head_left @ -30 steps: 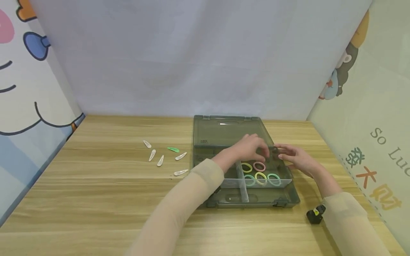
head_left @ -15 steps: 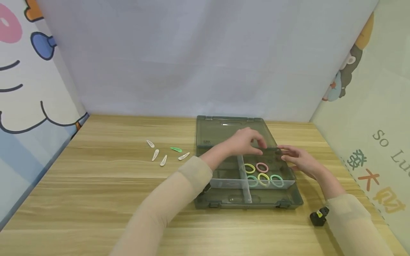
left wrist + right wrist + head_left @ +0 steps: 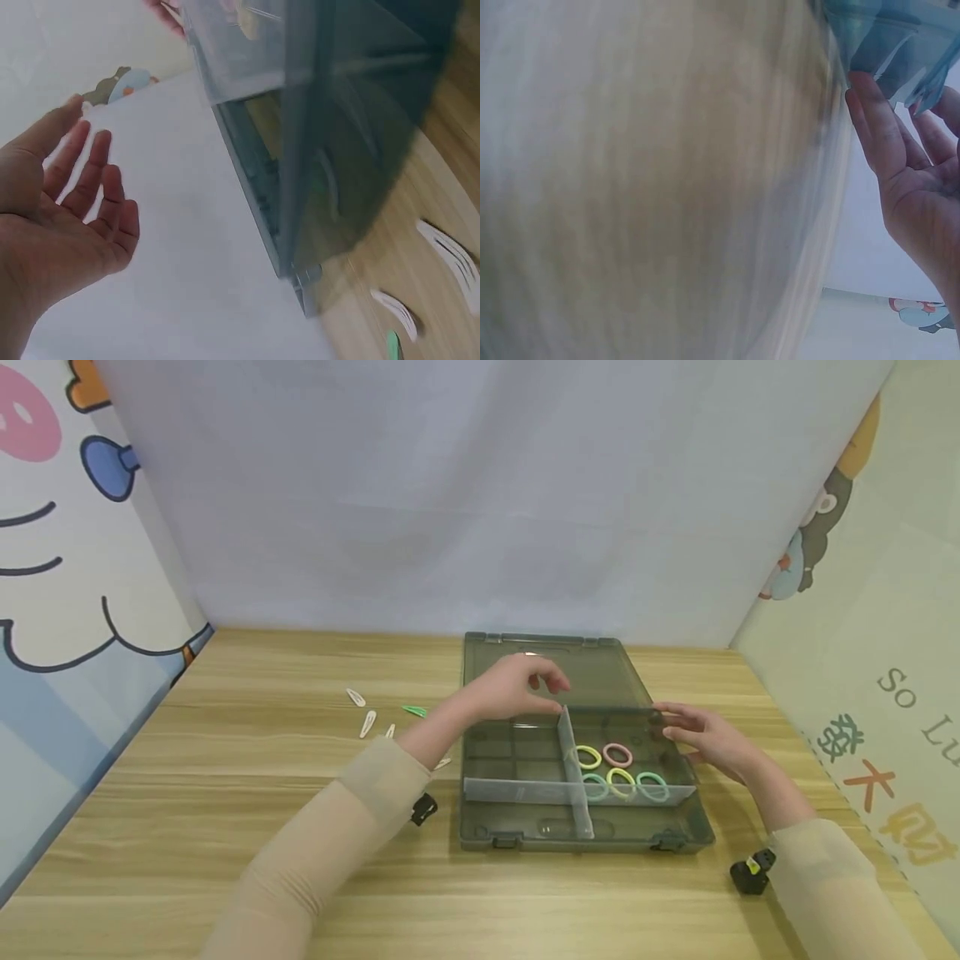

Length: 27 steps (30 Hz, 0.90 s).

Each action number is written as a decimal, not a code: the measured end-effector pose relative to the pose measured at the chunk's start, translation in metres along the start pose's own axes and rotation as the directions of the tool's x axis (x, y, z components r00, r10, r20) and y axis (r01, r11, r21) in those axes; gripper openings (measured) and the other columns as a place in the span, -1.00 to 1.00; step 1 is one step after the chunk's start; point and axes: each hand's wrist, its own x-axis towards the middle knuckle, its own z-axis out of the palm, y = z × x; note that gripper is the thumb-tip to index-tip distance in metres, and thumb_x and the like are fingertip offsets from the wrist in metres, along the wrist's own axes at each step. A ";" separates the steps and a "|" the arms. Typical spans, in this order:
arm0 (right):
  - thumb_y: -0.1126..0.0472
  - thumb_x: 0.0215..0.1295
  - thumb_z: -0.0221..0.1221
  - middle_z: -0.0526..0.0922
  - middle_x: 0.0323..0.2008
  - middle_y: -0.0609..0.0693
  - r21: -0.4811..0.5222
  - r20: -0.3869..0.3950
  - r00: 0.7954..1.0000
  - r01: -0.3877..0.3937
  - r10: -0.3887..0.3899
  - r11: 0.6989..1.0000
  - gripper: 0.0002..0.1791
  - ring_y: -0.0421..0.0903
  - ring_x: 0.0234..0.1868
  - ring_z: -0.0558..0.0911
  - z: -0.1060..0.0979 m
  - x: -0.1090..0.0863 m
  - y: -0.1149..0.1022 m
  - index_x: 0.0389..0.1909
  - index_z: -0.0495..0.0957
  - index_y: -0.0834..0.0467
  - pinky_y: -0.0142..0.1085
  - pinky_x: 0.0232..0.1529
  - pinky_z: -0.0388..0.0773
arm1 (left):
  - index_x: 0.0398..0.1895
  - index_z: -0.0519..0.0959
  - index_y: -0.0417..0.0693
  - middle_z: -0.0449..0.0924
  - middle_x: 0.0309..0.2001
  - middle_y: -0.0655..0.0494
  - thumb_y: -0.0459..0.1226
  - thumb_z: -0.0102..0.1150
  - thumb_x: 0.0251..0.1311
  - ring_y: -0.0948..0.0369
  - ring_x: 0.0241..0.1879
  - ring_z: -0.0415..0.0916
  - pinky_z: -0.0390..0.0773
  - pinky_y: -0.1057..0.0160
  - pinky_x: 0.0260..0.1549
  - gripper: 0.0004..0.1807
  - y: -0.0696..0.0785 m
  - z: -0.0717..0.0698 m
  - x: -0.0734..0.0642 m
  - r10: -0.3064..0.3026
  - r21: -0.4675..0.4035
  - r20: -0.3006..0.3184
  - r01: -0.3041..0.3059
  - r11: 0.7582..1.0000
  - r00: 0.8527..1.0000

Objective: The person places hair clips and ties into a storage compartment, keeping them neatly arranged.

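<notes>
A smoky grey plastic organizer box [image 3: 513, 760] lies with its lid [image 3: 600, 668] folded back. Yellow, green and pink [image 3: 606, 749] hair ties rest in its right compartment. Above the box, near the top end of a clear divider [image 3: 567, 735], is my left hand [image 3: 513, 687]. Its fingers are loosely bent, and the left wrist view shows nothing in them. My right hand [image 3: 712, 743] touches the box's right side near the hinge corner. In the right wrist view its fingers [image 3: 885, 131] lie fairly straight against the wall.
White snap hair clips [image 3: 367, 724] and a green clip [image 3: 415, 711] lie on the wooden table [image 3: 225, 760] left of the box. My left forearm partly covers some clips. A pale cloth backdrop [image 3: 450, 527] stands behind, with printed panels at both sides.
My left hand has moved left, from over the right compartment to the divider. My right hand stays at the box's side. The hair ties keep their places in the box.
</notes>
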 end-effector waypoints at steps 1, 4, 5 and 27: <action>0.06 0.42 0.02 0.00 0.41 0.35 0.000 0.002 1.000 0.000 0.000 1.000 -0.31 0.36 0.36 0.09 0.000 0.000 0.000 0.44 0.00 0.22 0.19 0.08 0.38 | -0.03 0.58 0.04 0.60 -0.09 0.16 -0.19 0.31 0.13 0.24 -0.04 0.46 0.40 0.28 0.02 -0.68 -0.002 -0.002 -0.005 -0.020 0.004 -0.004 0.020 1.000 1.000; 0.06 0.42 0.02 -0.01 0.42 0.35 0.005 0.007 1.000 -0.001 0.001 1.000 -0.30 0.36 0.37 0.08 0.001 -0.001 0.000 0.44 -0.01 0.22 0.21 0.09 0.37 | 0.00 0.57 0.01 0.60 -0.08 0.10 -0.18 0.31 0.12 0.18 -0.05 0.46 0.42 0.25 0.00 -0.64 -0.008 -0.008 -0.020 -0.071 0.025 -0.018 0.071 0.997 0.997; 0.06 0.42 0.02 -0.01 0.42 0.35 0.006 0.008 1.000 0.000 0.000 1.000 -0.30 0.36 0.37 0.07 0.001 -0.001 -0.001 0.44 -0.01 0.22 0.21 0.09 0.37 | 0.01 0.57 0.00 0.59 -0.08 0.09 -0.19 0.31 0.12 0.17 -0.05 0.46 0.43 0.24 0.00 -0.64 -0.010 -0.010 -0.025 -0.080 0.026 -0.024 0.080 0.996 0.997; 0.06 0.42 0.02 -0.02 0.42 0.34 -0.002 0.005 1.000 0.006 -0.006 1.000 -0.30 0.37 0.36 0.07 0.000 0.000 0.000 0.44 -0.01 0.20 0.23 0.08 0.36 | -0.11 0.57 -0.25 0.61 -0.23 -0.03 -0.37 0.30 0.05 0.03 -0.16 0.51 0.49 0.06 -0.08 -0.70 -0.068 -0.006 -0.099 -0.095 0.033 -0.104 0.099 0.994 0.990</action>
